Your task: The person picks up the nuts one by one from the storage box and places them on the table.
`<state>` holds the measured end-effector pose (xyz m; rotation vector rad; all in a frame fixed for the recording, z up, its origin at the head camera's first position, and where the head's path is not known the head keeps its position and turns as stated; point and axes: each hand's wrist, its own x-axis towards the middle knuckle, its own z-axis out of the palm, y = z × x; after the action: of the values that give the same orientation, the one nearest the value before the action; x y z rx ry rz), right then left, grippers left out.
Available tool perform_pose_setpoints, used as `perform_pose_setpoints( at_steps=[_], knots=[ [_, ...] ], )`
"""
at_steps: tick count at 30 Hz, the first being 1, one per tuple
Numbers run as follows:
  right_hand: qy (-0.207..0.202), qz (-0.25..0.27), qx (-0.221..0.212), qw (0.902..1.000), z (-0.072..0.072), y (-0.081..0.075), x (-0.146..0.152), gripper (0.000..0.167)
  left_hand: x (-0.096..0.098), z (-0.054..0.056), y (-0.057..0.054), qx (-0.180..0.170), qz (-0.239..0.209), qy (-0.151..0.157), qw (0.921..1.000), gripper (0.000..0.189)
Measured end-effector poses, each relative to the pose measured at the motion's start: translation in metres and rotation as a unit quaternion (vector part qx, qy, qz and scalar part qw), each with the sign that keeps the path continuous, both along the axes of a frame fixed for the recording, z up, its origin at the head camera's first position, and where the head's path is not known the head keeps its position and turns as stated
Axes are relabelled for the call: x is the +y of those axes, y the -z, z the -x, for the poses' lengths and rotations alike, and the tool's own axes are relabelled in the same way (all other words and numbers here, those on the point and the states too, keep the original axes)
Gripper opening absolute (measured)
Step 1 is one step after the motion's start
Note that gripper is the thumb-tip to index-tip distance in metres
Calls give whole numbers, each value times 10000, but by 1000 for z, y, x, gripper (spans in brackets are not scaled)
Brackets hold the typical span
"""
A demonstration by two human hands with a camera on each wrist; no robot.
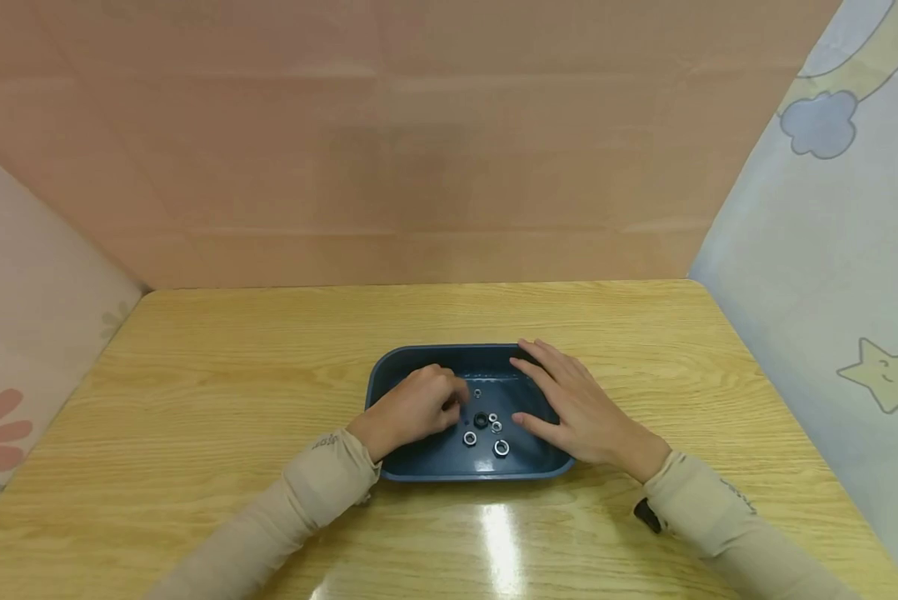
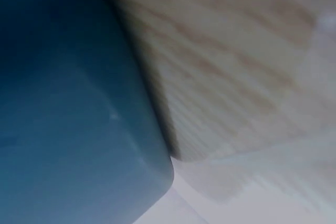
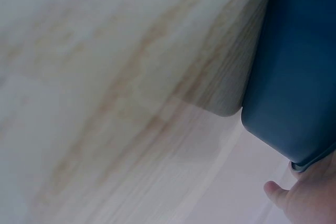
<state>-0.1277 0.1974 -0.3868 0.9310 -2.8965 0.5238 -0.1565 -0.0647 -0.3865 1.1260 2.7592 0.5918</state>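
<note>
A dark blue rectangular tray lies on the wooden table, with several hex nuts on its bottom. Most are silver, among them a larger nut near the front and a tiny nut farther back; a black nut sits in the middle. My left hand reaches over the tray's left side, knuckles up and fingers bent down, slightly blurred; I cannot tell whether it holds a nut. Over the right rim, my right hand is spread, its fingers extended and its thumb pointing in above the nuts.
The wooden table stretches around the tray, with a plain pinkish backdrop behind. A panel with a cartoon star and cloud stands at the right. The wrist views mostly show the tray's outer wall and tabletop.
</note>
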Motion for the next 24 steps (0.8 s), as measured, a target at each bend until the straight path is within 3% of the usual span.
perform_pose_setpoints(
  at_steps=[9,24],
  knots=[
    [39,-48,-87,9999,-2,0,0,71,0,-5,-4,89,302,-57,9995,17],
    [38,23,71,10000,-2,3,0,71,0,-5,0,212,375,-56,9991,16]
  ],
)
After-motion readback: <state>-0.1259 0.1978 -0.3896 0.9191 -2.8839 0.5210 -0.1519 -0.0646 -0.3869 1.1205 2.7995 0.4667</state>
